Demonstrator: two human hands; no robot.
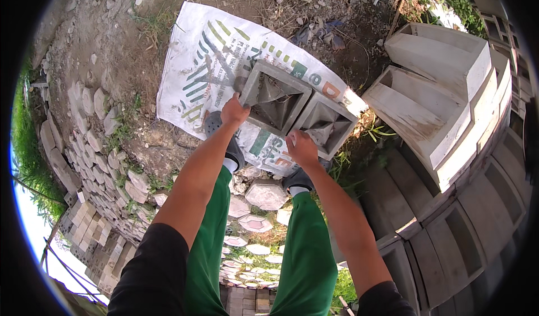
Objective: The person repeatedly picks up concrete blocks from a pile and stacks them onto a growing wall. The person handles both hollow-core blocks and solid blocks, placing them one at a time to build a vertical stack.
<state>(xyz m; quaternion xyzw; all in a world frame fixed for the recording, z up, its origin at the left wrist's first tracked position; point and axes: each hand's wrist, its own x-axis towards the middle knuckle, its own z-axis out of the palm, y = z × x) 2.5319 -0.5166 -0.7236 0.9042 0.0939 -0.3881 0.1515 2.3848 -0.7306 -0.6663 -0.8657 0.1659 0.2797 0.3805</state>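
Two square grey concrete vent blocks lie side by side on a white woven sack (196, 63) spread on the dirt. My left hand (234, 112) grips the near left corner of the left block (275, 97). My right hand (301, 147) holds the near edge where the left block meets the right block (328, 124). Both forearms reach down from the lower edge. Beneath them are my green trousers and dark shoes.
Stacks of white hollow concrete blocks (438, 85) rise at the right. Hexagonal paving stones (95, 147) are piled at the left and below my feet. Grass (28, 164), rubble and bare soil surround the sack.
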